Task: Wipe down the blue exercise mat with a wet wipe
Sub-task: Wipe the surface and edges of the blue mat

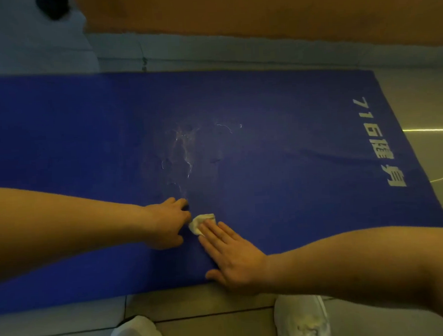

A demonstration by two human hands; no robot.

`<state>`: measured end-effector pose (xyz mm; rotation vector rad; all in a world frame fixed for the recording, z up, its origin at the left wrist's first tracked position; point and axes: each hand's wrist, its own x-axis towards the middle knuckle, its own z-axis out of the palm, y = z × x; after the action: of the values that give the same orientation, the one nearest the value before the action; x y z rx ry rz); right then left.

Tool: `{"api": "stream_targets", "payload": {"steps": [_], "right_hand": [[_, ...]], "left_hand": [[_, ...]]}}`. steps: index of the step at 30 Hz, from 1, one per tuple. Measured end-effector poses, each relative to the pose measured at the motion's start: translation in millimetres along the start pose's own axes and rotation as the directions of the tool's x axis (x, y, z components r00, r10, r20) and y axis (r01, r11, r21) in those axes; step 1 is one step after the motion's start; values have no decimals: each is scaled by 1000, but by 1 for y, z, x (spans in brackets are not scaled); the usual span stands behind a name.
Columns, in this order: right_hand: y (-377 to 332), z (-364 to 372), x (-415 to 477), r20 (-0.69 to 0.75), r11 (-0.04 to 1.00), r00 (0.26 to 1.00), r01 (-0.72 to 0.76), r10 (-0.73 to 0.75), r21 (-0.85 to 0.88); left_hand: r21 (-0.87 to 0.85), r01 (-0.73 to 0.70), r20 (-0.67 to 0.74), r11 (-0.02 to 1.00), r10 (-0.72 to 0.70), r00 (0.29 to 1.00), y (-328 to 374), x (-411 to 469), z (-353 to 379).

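Pressing wet wipe [200, 221], right hand [235, 262]; blue mat [291, 143] length runs left-right.

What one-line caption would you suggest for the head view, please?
Flat right hand presses a crumpled white wet wipe onto the blue exercise mat, left hand resting beside it, near whitish smears.

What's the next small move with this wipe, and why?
Probably push the wet wipe forward under the flat right hand into the whitish streaks just beyond it on the blue mat; they look unwiped. The left hand rests alongside.
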<state>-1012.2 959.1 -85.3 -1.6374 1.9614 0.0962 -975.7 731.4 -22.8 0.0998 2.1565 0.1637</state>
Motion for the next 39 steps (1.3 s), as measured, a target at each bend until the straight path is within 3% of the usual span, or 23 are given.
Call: {"api": "stream_targets", "payload": {"steps": [4,8,12,14,16,19,22,25,29,33,36,39], "right_hand": [[39,4,-17,-89,999,996,-9,6,-38],[96,8,-60,-141,967,961,-248,239,-55],[94,15,-74,-108,904,898,-426,427,32],[71,22,-64,-174,930,914,-365,365,37],[46,29,-53,-179,980,965,-199,191,-24],[3,38,-36,-87,992,993,70,-79,-108],[-14,31,-30,15,974,983,184,-184,-135],[10,29,-49,-24,968,986,157,-165,-198],[52,33,-115,-25,986,999,-44,41,-160],[62,32,-157,-86,952,966,-255,244,-170],[45,49,-142,-85,958,961,-272,265,-95],[25,52,-117,-67,979,981,-186,180,-88]], "left_hand": [[5,7,2,1000,-7,1000,-2,0,-1],[-2,-5,-7,1000,5,1000,-2,1,0],[-15,-3,0,1000,3,1000,-3,0,0],[-10,-3,4,1000,3,1000,-4,-1,2],[-2,-4,5,1000,4,1000,-3,-1,4],[8,-5,4,1000,5,1000,-1,-1,2],[4,-6,2,1000,6,1000,1,0,0],[-3,0,11,1000,0,1000,1,2,-2],[-23,-10,-4,1000,10,1000,5,3,-8],[-20,-8,-8,1000,8,1000,7,4,-10],[-14,0,-5,1000,0,1000,6,5,-9],[-6,22,-5,1000,-22,1000,8,3,-13]]}}
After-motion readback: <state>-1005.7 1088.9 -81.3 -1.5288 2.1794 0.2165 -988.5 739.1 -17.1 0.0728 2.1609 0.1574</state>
